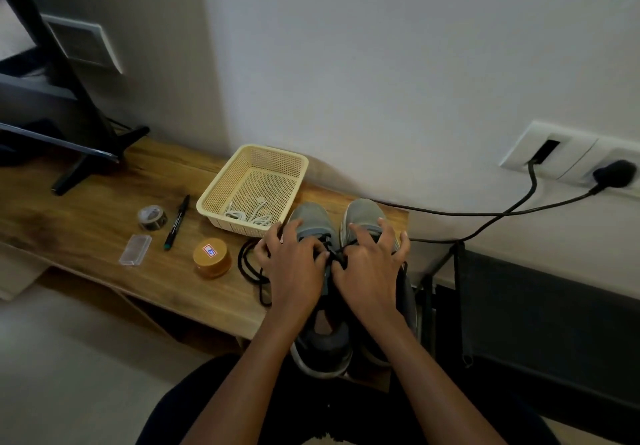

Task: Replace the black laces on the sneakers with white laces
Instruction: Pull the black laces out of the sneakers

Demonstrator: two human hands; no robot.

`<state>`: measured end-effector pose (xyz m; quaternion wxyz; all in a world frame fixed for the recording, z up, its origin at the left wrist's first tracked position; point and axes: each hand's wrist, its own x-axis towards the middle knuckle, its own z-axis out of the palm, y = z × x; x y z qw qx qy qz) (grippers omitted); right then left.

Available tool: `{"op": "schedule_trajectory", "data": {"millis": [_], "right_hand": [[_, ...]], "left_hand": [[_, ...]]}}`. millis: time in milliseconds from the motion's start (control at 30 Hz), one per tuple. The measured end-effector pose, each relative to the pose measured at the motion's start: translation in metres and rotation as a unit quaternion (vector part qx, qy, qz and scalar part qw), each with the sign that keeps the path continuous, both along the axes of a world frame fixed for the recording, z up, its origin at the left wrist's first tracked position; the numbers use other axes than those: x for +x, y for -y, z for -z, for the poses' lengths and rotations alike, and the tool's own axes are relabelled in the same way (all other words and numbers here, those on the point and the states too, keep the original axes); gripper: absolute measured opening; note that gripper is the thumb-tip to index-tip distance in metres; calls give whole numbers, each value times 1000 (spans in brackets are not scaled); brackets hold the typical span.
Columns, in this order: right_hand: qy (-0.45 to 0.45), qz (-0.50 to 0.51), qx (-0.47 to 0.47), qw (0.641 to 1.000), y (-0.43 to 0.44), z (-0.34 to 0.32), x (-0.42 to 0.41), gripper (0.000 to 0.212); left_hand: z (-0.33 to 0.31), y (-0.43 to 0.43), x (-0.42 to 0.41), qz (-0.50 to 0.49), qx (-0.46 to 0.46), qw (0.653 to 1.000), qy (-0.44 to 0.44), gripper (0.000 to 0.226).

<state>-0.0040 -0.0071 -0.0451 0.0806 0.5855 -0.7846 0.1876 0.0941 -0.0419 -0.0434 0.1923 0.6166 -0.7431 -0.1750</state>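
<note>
Currently, left sneaker (pixel 311 217) and right sneaker (pixel 365 212) stand together on the bench (pixel 86 230). Left hand (pixel 294 268) pinches the black lace (pixel 247 268). Right hand (pixel 370 264) rests on the right sneaker, fingers spread. White laces (pixel 242 215) lie in the basket (pixel 221 185).
</note>
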Motion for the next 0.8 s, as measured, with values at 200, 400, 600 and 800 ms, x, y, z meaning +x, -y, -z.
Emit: {"op": "schedule_trajectory", "data": {"millis": [200,400,600,800], "right_hand": [[24,4,35,999,-2,-6,1,16],[39,16,78,996,-7,-11,-2,21],[29,18,157,987,0,-24,1,33],[74,-30,70,994,16,-38,-1,22]], "left_hand": [[-7,3,-2,-123,25,968,-218,5],[-25,26,36,-323,-38,826,-460,19],[-13,23,55,-231,45,953,-188,11],[-13,12,43,-82,26,986,-145,13]]}}
